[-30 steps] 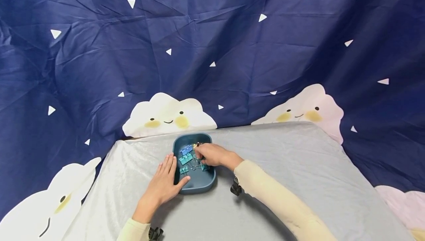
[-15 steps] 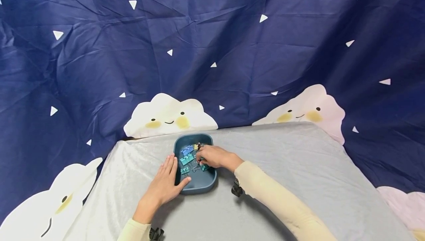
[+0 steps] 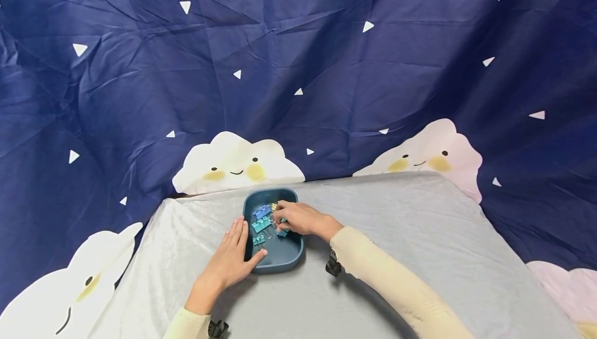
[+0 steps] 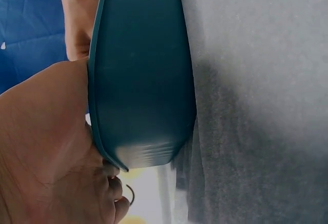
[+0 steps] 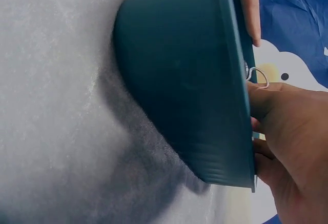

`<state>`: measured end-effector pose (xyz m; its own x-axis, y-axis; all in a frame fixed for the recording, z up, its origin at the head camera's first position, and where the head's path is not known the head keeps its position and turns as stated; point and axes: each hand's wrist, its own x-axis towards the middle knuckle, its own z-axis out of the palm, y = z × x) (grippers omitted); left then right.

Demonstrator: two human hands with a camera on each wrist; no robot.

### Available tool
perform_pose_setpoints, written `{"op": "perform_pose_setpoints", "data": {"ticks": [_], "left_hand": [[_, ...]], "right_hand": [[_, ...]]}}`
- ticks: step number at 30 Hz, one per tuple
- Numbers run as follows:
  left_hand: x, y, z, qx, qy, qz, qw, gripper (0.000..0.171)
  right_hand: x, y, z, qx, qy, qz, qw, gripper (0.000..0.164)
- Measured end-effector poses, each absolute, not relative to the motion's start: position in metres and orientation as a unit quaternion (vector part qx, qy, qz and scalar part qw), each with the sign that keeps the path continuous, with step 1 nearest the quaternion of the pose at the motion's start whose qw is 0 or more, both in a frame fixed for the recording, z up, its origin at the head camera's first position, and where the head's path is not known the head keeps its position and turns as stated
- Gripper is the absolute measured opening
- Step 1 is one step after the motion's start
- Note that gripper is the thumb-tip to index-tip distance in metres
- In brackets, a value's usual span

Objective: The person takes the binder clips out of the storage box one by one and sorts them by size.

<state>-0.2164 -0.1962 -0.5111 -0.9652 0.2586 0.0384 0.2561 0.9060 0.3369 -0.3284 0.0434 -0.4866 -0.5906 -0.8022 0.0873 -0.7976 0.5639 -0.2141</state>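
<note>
A dark blue-green plastic bin (image 3: 280, 265) holds several binder clips. My left hand (image 3: 225, 258) rests along its left rim, fingers straight and thumb reaching over the near left corner; the left wrist view shows the palm (image 4: 46, 131) against the rim. My right hand (image 3: 300, 217) reaches over the right rim with curled fingers and pinches a teal binder clip (image 3: 282, 233), mostly hidden by the fingers. In the right wrist view a wire handle (image 5: 260, 75) sticks up beside this hand. Left of the fingers lie a blue clip (image 3: 261, 211), a teal clip (image 3: 261, 224) and a smaller teal clip (image 3: 258, 240).
Gold clips (image 3: 274, 207) lie at the bin's back, partly behind the right fingers. A pale grey cloth (image 3: 396, 225) covers the table. Behind it hangs a dark blue curtain (image 3: 326, 69) with printed clouds and white triangles.
The right fingers have shifted slightly within the bin, and the teal clip beneath them has moved a little left, its wire handles turning. A dark brown item near the gold clips is now hidden. The left hand stays put.
</note>
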Motion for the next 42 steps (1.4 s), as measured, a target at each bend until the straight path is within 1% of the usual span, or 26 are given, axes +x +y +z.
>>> {"op": "perform_pose_setpoints", "data": {"ticks": [4,10,17,23,28,34,42], "left_hand": [[-0.216,-0.196,-0.511,0.131,0.976,0.174,0.004,0.101],[-0.216,-0.196,-0.511,0.128,0.976,0.178,0.005,0.102],[-0.216,-0.198,-0.513,0.132,0.975,0.176,0.005,0.102],[-0.217,-0.198,-0.514,0.130,0.975,0.182,0.003,0.101],[-0.217,-0.198,-0.514,0.131,0.975,0.181,-0.001,0.102],[-0.216,-0.198,-0.513,0.130,0.974,0.183,0.001,0.103],[-0.214,-0.200,-0.513,0.132,0.973,0.190,0.009,0.109]], "right_hand": [[-0.328,0.042,-0.485,-0.460,0.878,-0.132,0.015,0.011],[-0.326,0.042,-0.482,-0.451,0.880,-0.150,0.026,0.008],[-0.324,0.044,-0.474,-0.442,0.876,-0.190,0.018,0.006],[-0.323,0.049,-0.466,-0.440,0.871,-0.218,0.015,0.010],[-0.322,0.057,-0.463,-0.426,0.874,-0.234,0.006,0.012],[-0.323,0.071,-0.459,-0.419,0.866,-0.271,-0.010,0.009],[-0.321,0.094,-0.455,-0.394,0.864,-0.313,-0.033,0.012]]}}
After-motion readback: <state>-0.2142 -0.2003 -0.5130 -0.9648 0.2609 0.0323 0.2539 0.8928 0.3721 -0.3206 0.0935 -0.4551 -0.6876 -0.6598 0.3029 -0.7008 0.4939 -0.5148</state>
